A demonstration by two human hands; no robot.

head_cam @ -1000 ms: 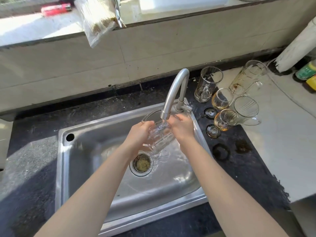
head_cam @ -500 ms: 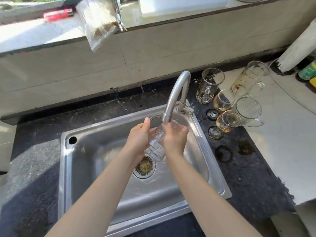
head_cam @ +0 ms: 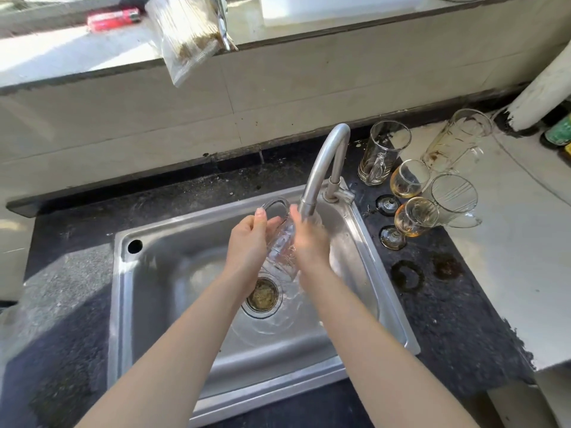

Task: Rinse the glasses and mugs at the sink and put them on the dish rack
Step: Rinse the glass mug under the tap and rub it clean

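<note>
Between your two hands: one clear glass point(head_cam: 280, 242), tilted, mouth up and away from you, just beside the tap spout point(head_cam: 309, 205). Left hand point(head_cam: 247, 245) grips its left side, thumb at the rim. Right hand point(head_cam: 310, 242) clasps the opposite side (fingertips mostly hidden behind the glass). Below both hands: sink point(head_cam: 129, 304) and drain strainer point(head_cam: 262, 294). Right of your right hand, on the counter: handled mug point(head_cam: 383, 152) and stemmed glasses point(head_cam: 415, 216) with amber residue.
</note>
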